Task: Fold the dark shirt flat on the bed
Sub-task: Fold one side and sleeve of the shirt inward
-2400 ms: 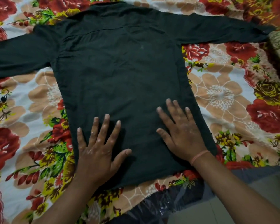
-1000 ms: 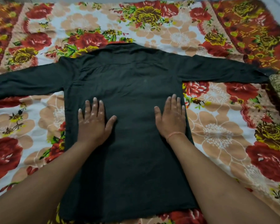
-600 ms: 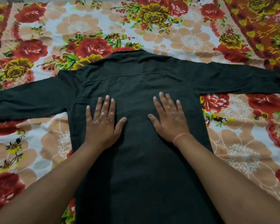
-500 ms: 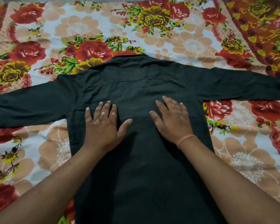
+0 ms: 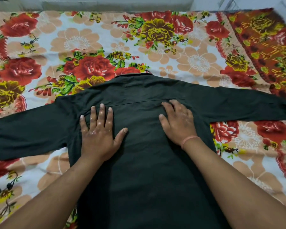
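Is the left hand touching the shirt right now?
Touching. The head view shows the left hand pressed palm-down on the shirt, fingers spread flat on the cloth, no gap visible.

I count one shirt [image 5: 144, 162], with two sleeves spread out to either side. My two hands are on it: left [image 5: 97, 136] and right [image 5: 178, 123]. One band [image 5: 189, 140] circles my right wrist. One bed [image 5: 196, 60] lies under it all, with one floral sheet.
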